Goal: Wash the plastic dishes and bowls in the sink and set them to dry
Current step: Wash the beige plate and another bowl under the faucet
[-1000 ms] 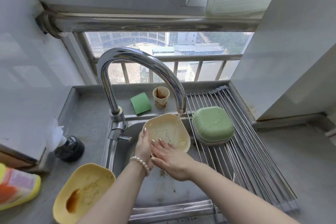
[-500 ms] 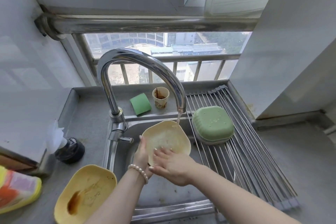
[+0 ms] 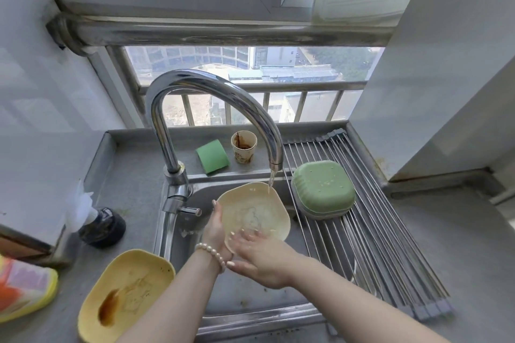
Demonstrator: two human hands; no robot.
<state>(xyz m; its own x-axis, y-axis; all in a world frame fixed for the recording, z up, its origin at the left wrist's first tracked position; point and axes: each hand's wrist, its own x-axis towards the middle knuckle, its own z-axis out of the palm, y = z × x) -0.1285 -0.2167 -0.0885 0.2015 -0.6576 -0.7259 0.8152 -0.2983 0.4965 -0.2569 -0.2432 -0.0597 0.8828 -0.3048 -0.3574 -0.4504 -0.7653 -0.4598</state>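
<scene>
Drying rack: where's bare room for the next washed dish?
Bare bars on the steel roll-up rack right of and in front of the upturned green plastic bowl. Crowded: back ledge with green sponge and stained paper cup.

Bright daylight, wide-angle view

Daylight comes through the window at upper centre and throws glare along the tap and the pale wall at right. Shadows are soft. Straight lines bow toward the frame edges. The right hand at lower centre is slightly blurred, and the lower left corner is soft.
</scene>
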